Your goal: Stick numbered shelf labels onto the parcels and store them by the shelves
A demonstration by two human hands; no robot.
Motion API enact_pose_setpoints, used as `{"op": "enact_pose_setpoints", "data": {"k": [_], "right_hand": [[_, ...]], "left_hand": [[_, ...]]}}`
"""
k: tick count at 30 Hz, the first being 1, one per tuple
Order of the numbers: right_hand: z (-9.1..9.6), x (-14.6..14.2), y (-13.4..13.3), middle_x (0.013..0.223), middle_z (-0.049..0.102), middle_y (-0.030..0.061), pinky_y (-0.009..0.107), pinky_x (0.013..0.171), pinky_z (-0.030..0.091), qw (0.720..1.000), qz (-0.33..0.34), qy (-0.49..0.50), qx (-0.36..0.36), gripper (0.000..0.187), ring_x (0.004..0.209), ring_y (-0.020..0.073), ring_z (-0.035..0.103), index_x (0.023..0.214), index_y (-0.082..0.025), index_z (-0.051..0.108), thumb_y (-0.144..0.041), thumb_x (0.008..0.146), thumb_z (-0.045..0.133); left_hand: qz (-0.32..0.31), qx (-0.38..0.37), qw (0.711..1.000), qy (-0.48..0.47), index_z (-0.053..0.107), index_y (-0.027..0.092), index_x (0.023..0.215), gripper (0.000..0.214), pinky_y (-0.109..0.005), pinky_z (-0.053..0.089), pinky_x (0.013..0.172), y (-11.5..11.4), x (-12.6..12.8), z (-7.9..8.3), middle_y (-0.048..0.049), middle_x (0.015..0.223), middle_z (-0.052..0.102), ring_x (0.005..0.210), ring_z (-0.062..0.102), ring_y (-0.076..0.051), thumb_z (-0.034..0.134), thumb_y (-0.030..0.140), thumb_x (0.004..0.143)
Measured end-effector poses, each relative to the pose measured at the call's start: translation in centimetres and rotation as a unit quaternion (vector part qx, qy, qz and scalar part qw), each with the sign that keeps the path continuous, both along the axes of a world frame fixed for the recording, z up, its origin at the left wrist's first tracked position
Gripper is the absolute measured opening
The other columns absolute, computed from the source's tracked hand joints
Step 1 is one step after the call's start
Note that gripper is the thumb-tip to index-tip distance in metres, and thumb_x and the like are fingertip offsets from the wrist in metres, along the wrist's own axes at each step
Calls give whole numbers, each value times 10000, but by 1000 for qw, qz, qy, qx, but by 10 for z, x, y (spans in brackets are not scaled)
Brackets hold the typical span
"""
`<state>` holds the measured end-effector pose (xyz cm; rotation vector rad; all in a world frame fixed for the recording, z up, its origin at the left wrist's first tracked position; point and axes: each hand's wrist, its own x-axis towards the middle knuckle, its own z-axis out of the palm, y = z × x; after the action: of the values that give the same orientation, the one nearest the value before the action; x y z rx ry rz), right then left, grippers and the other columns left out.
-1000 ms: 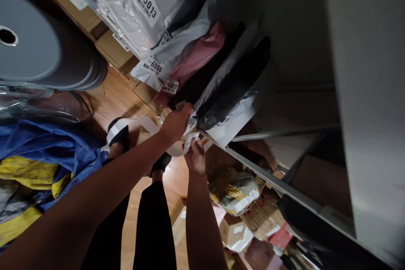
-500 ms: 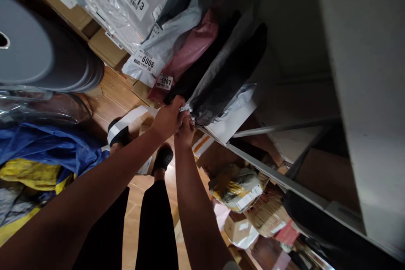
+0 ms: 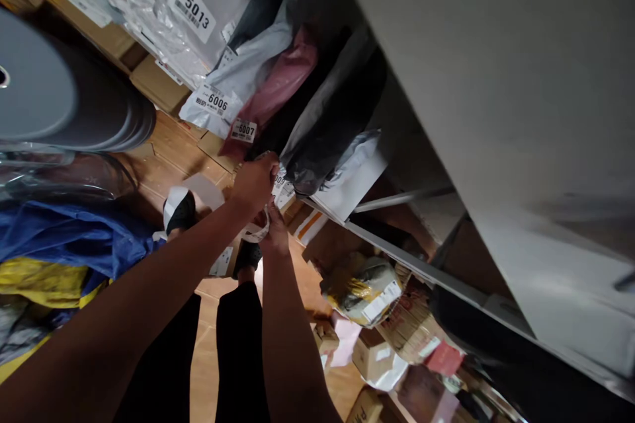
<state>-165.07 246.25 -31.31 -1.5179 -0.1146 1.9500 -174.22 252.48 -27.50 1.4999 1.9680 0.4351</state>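
My left hand [image 3: 255, 180] is closed at the lower edge of a dark plastic parcel bag [image 3: 327, 125] on the shelf, pinching its edge beside a small white label [image 3: 280, 186]. Just below it my right hand [image 3: 274, 231] is closed on a curled strip of white label paper [image 3: 256, 232]. Numbered parcels stand in a row alongside: a grey bag tagged 6006 [image 3: 214, 103] and a pink bag tagged 6007 [image 3: 278, 82].
A metal shelf rail [image 3: 397, 254] runs down to the right, with more parcels and boxes [image 3: 364, 287] under it. A grey shelf board [image 3: 496, 79] looms at the upper right. Grey rolls [image 3: 64, 92] and a blue-yellow sack [image 3: 54, 251] lie left. My shoes [image 3: 181, 211] stand on wooden floor.
My right hand has dropped from the bag's edge to just below my left hand, with the paper strip in it. The view has shifted; the shelf board fills more of the upper right.
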Motion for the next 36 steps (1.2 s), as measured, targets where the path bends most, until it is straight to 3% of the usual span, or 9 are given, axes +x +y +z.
{"op": "enact_pose_setpoints", "data": {"k": [4,8,11,13,15,20,23,32,36], "right_hand": [[10,18,-20,627,674,-29,281,628,576,987,46,77,-131,343,600,153,659,851,-185,654,-436,663,790],[16,41,-43,615,691,9,310,636,574,993,88,56,-49,381,672,207,695,763,-172,655,-460,588,832],[22,61,-38,732,727,-2,311,725,572,996,-29,-11,84,319,774,193,708,826,-209,653,-459,668,773],[25,71,-21,879,741,-12,302,810,554,982,-88,-35,165,281,868,166,697,910,-229,648,-387,700,748],[27,77,1,936,735,-26,284,856,533,967,-116,-40,225,247,902,137,680,930,-238,634,-333,720,723],[15,68,46,837,725,-35,260,788,535,956,-129,-18,262,125,794,115,673,855,-219,636,-301,766,666],[5,56,61,734,705,-39,258,710,539,957,-120,-18,265,121,704,120,659,859,-210,657,-292,770,662],[-2,26,80,507,537,-68,194,477,388,938,-197,-133,251,288,469,61,441,553,-198,560,-345,764,689],[-1,17,76,562,616,-40,208,519,435,945,-183,-178,206,243,527,90,519,637,-198,658,-410,738,720]], "left_hand": [[-8,-19,999,33,622,214,902,174,-319,393,624,2,0,7,-60,736,659,695,642,-241,457,165,876],[14,84,994,62,585,145,1104,282,-431,446,844,4,4,27,-162,1025,677,995,614,-329,522,158,829],[-168,207,962,51,592,189,1174,367,-496,324,1063,12,10,40,-128,1255,609,1237,473,-320,564,193,808],[-325,224,918,30,644,240,1126,315,-484,298,1091,20,10,39,-65,1240,627,1248,462,-284,551,229,825],[-383,207,900,35,699,231,1024,243,-482,342,1045,29,7,32,-60,1190,652,1192,498,-287,559,289,834],[-290,134,947,-23,709,190,877,350,-380,455,898,52,0,20,-67,931,716,938,629,-229,439,407,930],[-235,105,965,-58,684,210,950,236,-328,488,838,60,4,22,-42,911,730,893,660,-214,596,396,836],[-159,95,983,-10,657,247,834,78,-332,512,802,67,11,24,0,856,721,824,656,-204,651,302,780],[-171,124,977,30,625,257,771,43,-360,509,810,68,11,21,-10,849,700,827,641,-215,631,291,796]]}}
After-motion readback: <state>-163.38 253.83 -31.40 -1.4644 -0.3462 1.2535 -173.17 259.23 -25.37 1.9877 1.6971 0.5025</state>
